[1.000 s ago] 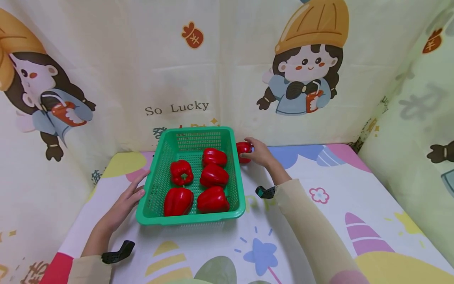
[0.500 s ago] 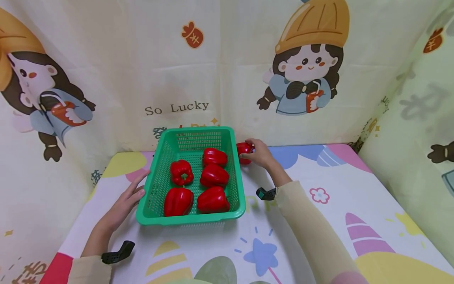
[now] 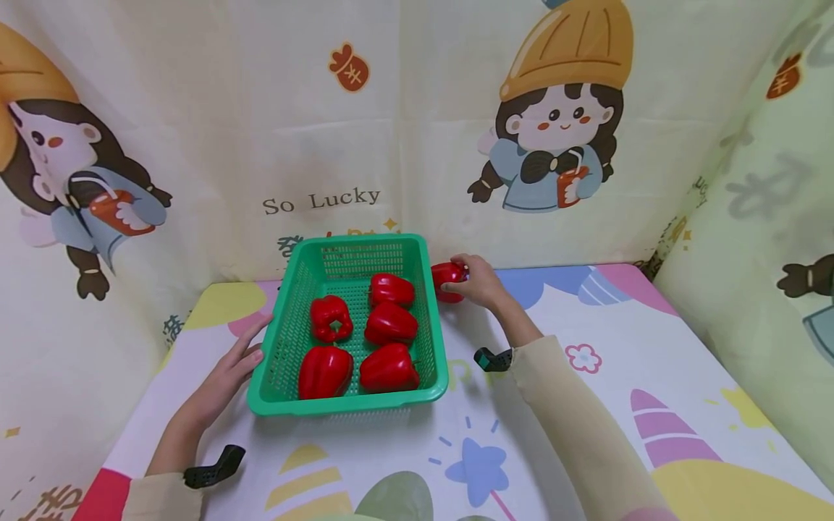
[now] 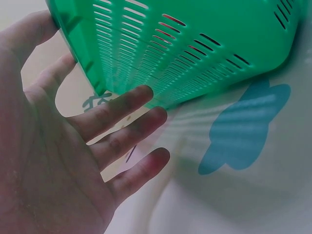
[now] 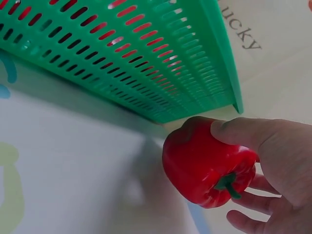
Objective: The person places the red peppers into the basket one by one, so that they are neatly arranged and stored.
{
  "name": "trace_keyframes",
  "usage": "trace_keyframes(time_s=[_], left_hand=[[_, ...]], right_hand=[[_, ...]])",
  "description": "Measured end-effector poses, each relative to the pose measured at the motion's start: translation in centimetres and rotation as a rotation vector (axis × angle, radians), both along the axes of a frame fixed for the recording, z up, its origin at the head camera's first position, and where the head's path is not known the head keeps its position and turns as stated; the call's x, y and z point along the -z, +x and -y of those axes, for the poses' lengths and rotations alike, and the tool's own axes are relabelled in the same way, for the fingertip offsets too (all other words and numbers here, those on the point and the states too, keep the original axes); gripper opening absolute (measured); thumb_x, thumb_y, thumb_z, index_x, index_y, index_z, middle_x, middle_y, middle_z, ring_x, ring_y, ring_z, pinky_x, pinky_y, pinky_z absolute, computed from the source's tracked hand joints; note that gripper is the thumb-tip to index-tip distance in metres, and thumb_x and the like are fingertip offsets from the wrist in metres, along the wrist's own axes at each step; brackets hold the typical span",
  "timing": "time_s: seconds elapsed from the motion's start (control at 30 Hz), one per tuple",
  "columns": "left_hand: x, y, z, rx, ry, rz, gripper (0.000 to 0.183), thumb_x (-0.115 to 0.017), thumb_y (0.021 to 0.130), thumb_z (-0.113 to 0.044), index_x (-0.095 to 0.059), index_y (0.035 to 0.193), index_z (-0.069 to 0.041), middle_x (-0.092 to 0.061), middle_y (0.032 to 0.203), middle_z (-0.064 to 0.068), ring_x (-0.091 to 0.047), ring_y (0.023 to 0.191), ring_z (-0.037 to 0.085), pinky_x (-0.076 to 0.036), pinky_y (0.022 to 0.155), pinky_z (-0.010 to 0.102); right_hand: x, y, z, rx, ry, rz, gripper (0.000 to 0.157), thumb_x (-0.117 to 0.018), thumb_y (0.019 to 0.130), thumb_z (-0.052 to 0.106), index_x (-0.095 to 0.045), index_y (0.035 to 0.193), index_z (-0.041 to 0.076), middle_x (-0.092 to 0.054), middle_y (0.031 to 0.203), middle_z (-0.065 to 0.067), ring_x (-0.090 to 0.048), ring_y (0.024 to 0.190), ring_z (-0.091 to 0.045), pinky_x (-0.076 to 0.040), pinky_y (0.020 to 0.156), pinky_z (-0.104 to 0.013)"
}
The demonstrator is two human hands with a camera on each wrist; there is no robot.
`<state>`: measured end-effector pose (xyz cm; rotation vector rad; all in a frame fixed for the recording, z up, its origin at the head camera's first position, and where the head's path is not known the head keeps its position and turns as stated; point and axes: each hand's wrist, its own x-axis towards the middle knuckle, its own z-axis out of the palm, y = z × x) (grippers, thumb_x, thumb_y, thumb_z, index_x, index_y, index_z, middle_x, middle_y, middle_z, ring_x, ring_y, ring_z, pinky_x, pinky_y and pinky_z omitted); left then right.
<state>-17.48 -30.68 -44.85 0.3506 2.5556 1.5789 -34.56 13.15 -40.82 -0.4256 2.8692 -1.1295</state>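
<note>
A green plastic basket (image 3: 348,405) with slotted walls stands on the table. Inside it lie several red bell peppers (image 3: 391,323). At the basket's left side is my left hand (image 3: 224,380), fingers extended, thumb and forefinger touching the rim; the left wrist view shows its other fingers spread beside the wall. Just outside the far right wall, my right hand (image 3: 481,284) grips another red bell pepper (image 5: 204,161) between thumb and fingers. That pepper's green stem (image 5: 227,184) points toward the palm side in the right wrist view. In the head view the basket's edge partly covers it.
A cloth with printed cartoon figures (image 3: 554,145) hangs behind and at both sides of the table. The tablecloth (image 3: 573,420) carries coloured prints of shapes and a star. Black wrist cameras (image 3: 215,465) sit on both wrists.
The head view has shifted slightly. Both hands, the basket and the gripped bell pepper keep nearly the same places, the pepper showing a little more beside the basket.
</note>
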Motion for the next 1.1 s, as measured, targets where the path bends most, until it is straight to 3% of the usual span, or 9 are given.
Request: trace_keyframes(time_s=[0.13, 0.3, 0.37, 0.57, 0.7, 0.83, 1.0, 1.1], left_hand=[[0.1, 0.2, 0.0, -0.010, -0.012, -0.005, 0.056, -0.031, 0.105, -0.031, -0.008, 0.156, -0.032, -0.024, 0.155, 0.024, -0.039, 0.115, -0.020, -0.044, 0.091, 0.018], [0.1, 0.3, -0.1, -0.029, -0.032, -0.001, 0.056, -0.031, 0.104, -0.033, -0.008, 0.156, -0.035, -0.024, 0.156, 0.022, -0.035, 0.116, -0.018, -0.044, 0.098, 0.043], [0.1, 0.4, -0.1, -0.031, -0.031, -0.001, 0.056, -0.031, 0.104, -0.033, -0.008, 0.155, -0.036, -0.023, 0.157, 0.021, -0.035, 0.117, -0.017, -0.043, 0.099, 0.047], [0.1, 0.3, 0.0, -0.027, -0.029, -0.002, 0.055, -0.031, 0.105, -0.034, -0.008, 0.155, -0.037, -0.023, 0.157, 0.020, -0.036, 0.119, -0.017, -0.043, 0.098, 0.041], [0.0, 0.3, 0.0, -0.027, -0.034, 0.004, 0.055, -0.030, 0.105, -0.034, -0.008, 0.155, -0.037, -0.023, 0.157, 0.020, -0.039, 0.126, -0.005, -0.043, 0.098, 0.041], [-0.1, 0.3, -0.1, -0.025, -0.036, 0.006, 0.056, -0.030, 0.105, -0.034, -0.008, 0.155, -0.036, -0.023, 0.157, 0.020, -0.040, 0.127, -0.002, -0.043, 0.097, 0.039], [-0.1, 0.2, -0.1, -0.016, -0.029, 0.003, 0.056, -0.031, 0.105, -0.034, -0.008, 0.156, -0.032, -0.024, 0.157, 0.022, -0.039, 0.120, -0.013, -0.043, 0.097, 0.040], [-0.1, 0.1, -0.1, -0.008, -0.022, -0.002, 0.057, -0.031, 0.105, -0.033, -0.008, 0.156, -0.030, -0.024, 0.157, 0.023, -0.037, 0.115, -0.020, -0.045, 0.095, 0.034]], right_hand=[[-0.3, 0.3, 0.0, -0.003, 0.001, -0.014, 0.063, -0.073, 0.085, 0.024, -0.048, 0.139, 0.006, -0.050, 0.134, -0.015, -0.049, 0.121, -0.031, -0.055, 0.091, -0.044], [-0.9, 0.9, 0.0, 0.003, -0.008, -0.022, 0.064, -0.076, 0.082, 0.023, -0.048, 0.138, 0.008, -0.051, 0.135, -0.014, -0.049, 0.122, -0.031, -0.056, 0.090, -0.045], [-1.1, 1.1, 0.0, 0.005, -0.005, -0.025, 0.065, -0.076, 0.081, 0.023, -0.048, 0.138, 0.008, -0.051, 0.135, -0.014, -0.049, 0.122, -0.031, -0.056, 0.089, -0.045], [-1.6, 1.7, -0.3, 0.014, 0.000, -0.039, 0.066, -0.077, 0.080, 0.023, -0.049, 0.138, 0.009, -0.050, 0.136, -0.014, -0.048, 0.123, -0.031, -0.056, 0.089, -0.046], [-1.7, 1.9, -0.6, 0.017, 0.007, -0.041, 0.064, -0.076, 0.082, 0.024, -0.048, 0.138, 0.009, -0.049, 0.137, -0.013, -0.048, 0.123, -0.031, -0.056, 0.089, -0.046], [-1.9, 2.1, -0.7, 0.024, 0.000, -0.046, 0.064, -0.075, 0.082, 0.025, -0.048, 0.138, 0.010, -0.049, 0.136, -0.013, -0.048, 0.122, -0.031, -0.056, 0.089, -0.046], [-2.4, 2.4, -0.9, 0.028, -0.018, -0.065, 0.063, -0.076, 0.082, 0.025, -0.049, 0.136, 0.009, -0.051, 0.134, -0.013, -0.049, 0.120, -0.031, -0.056, 0.088, -0.047], [-2.5, 2.4, -1.0, 0.025, -0.029, -0.078, 0.062, -0.076, 0.081, 0.025, -0.050, 0.136, 0.009, -0.051, 0.132, -0.013, -0.049, 0.119, -0.032, -0.056, 0.087, -0.047]])
